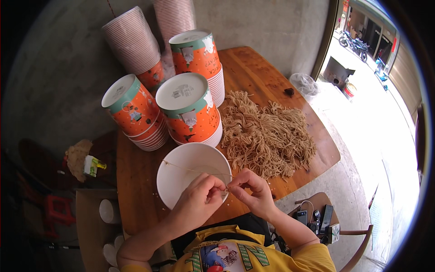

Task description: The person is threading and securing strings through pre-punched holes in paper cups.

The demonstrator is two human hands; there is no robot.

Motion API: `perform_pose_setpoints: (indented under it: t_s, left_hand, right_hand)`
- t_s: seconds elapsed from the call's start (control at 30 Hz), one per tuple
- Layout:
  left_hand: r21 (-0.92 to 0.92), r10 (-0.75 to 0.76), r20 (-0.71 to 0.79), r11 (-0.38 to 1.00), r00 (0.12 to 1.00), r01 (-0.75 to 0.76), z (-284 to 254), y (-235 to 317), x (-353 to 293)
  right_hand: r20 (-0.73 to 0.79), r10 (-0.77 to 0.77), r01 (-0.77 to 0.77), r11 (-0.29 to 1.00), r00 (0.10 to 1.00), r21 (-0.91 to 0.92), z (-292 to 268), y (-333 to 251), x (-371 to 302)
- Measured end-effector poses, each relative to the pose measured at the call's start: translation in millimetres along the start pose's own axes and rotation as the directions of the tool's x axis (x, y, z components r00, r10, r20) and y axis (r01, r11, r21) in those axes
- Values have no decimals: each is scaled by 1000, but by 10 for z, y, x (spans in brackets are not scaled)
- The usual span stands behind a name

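Just inside the near right rim of a white paper bucket [168, 179], my two hands meet with fingertips nearly touching. My left hand [199, 198] is closed in a pinch, and my right hand [254, 192] pinches opposite it. Between them is the end of a thin tan cord [195, 170], which runs across the bucket's mouth to its far left side. The exact spot where the fingers grip is partly hidden. Beyond my right hand lies a large tangled pile of tan cords [267, 136] on the wooden table.
Stacks of upturned orange and green printed buckets [190, 120] stand behind the white one. Taller stacks in clear plastic [133, 43] lean by the wall. An open cardboard box [88, 213] sits at the left; a chair [319, 204] with small devices is at the right.
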State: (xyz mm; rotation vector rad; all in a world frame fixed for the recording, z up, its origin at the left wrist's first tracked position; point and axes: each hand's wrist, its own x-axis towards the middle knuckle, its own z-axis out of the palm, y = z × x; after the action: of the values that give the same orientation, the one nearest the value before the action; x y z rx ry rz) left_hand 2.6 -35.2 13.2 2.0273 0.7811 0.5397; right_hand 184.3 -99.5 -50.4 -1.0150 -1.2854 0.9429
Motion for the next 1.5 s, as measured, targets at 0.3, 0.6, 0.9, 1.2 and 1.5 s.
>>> perform_pose_setpoints:
  t_s: [0.3,0.6,0.9,1.2,1.5]
  left_hand:
    - [-72,-28,29,997,999,31,-18,6,22]
    - [-242,-131,90,959,987,150,34,17,41]
    - [-64,-16,-32,998,999,14,74,36,46]
    - [-103,-29,-59,994,998,23,59,58,49]
    - [-84,-10,-67,996,998,4,56,23,39]
  right_hand:
    - [13,-45,45,999,999,-17,-5,6,11]
    - [47,-59,59,998,997,9,-41,19,-11]
    - [91,-89,83,995,992,63,-80,78,-20]
    - [98,-155,155,988,983,16,-127,67,8]
    - [37,-79,74,991,996,108,-106,110,-25]
